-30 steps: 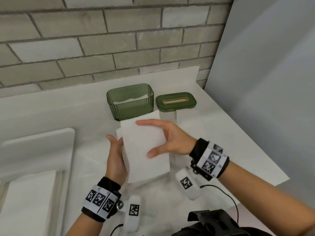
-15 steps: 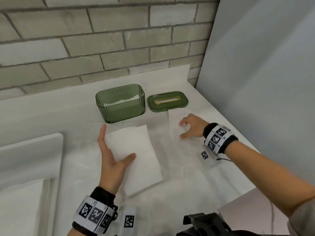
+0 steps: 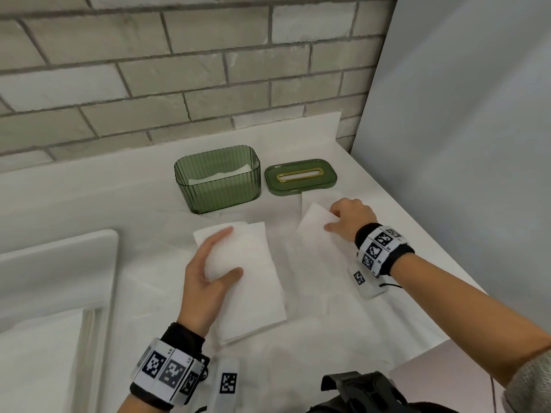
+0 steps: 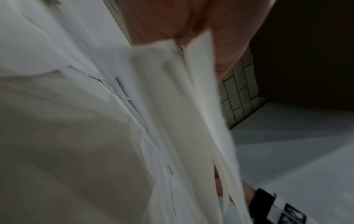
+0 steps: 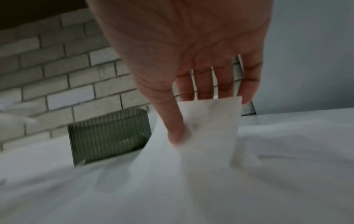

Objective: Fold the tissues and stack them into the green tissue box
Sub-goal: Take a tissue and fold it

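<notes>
Head view shows a white paper-covered desk (image 3: 343, 332) against a grey brick wall, bearing a ribbed translucent green tissue box (image 3: 217, 186) with white tissues low inside and its flat green slotted lid (image 3: 300, 176) just beside it. Nearer, the left hand (image 3: 208, 278) grips a folded white tissue stack (image 3: 253, 281), thumb on top, fingers curled beneath. To its right, the right hand (image 3: 348, 217) pinches the lifted corner of a single white tissue sheet (image 3: 313, 231) between thumb and fingers.
</notes>
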`<state>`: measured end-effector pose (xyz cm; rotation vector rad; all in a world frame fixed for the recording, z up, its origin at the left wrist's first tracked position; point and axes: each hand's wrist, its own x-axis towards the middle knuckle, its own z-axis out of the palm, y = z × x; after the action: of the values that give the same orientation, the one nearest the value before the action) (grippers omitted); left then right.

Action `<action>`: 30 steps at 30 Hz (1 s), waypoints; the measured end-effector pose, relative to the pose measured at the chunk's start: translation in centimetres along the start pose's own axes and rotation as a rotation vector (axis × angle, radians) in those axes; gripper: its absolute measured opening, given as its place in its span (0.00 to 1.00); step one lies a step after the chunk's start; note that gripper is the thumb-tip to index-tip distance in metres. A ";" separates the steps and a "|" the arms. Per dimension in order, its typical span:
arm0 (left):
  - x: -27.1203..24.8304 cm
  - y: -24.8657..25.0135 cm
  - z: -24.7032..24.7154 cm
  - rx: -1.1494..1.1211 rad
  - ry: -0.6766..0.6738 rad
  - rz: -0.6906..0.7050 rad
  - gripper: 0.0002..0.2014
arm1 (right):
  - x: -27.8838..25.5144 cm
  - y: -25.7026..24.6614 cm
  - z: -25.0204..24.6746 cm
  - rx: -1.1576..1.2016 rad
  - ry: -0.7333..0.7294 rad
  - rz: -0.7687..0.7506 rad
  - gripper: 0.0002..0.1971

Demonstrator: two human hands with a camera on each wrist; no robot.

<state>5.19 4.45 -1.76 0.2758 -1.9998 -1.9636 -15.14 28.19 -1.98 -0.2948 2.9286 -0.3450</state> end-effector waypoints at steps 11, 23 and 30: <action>1.3 3.8 2.9 -0.127 0.015 -0.110 0.21 | -6.5 -5.5 -6.1 1.272 -0.215 -0.295 0.15; 2.7 2.4 2.6 -0.055 0.173 -0.059 0.15 | -8.7 -8.6 -1.3 0.686 0.198 -0.624 0.14; 1.9 4.0 1.6 -0.024 0.041 -0.038 0.11 | -9.9 -9.4 -2.2 0.956 0.069 -0.537 0.15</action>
<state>3.20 5.41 2.38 0.3475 -1.9579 -1.9876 -4.44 21.83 3.96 -0.8822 2.3155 -1.7331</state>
